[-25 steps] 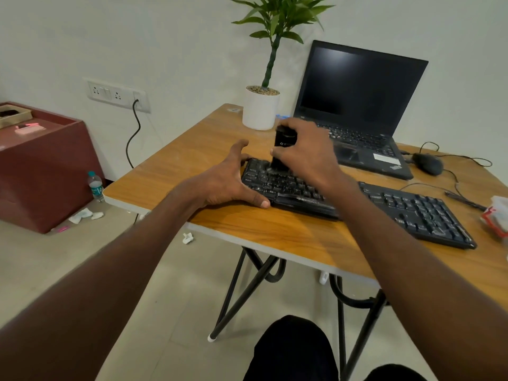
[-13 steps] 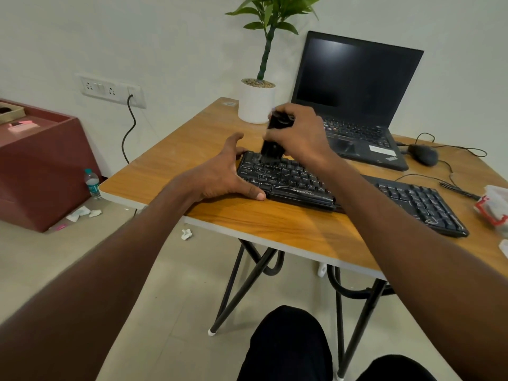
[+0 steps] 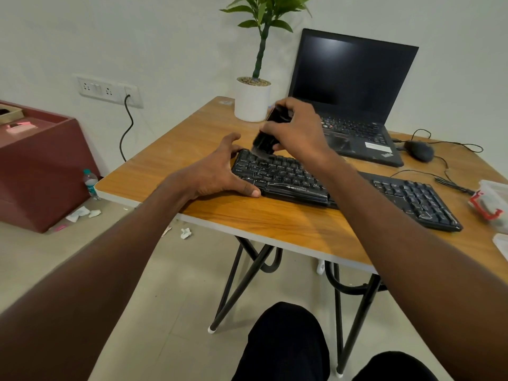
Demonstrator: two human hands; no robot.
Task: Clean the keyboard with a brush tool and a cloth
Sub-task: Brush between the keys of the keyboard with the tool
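The right hand [image 3: 295, 130] is curled round a stubby black brush tool [image 3: 266, 138], tilted so that its bristle end meets the far-left corner of the black keyboard [image 3: 343, 188]. The left hand [image 3: 217, 171] lies spread, fingers loosely bent, holding nothing; its thumb rests along the keyboard's near-left edge and its fingertips reach the end, apparently bracing it. This looks like the brushing step, at the start of the key rows. The next move probably calls for short strokes along the channels between keys, working rightward with the left hand steadying the board (the bristles are blurred, so how firmly they press I cannot tell).

The keyboard is a long, low slab of hard matte plastic with raised white-lettered keycaps, lying slantwise on the wood-grain laminate worktop [image 3: 275, 221]. No cloth is clearly identifiable. Behind stand an open black laptop [image 3: 351, 86], a white cylindrical plant pot [image 3: 251, 101] and a wired mouse [image 3: 419, 151].
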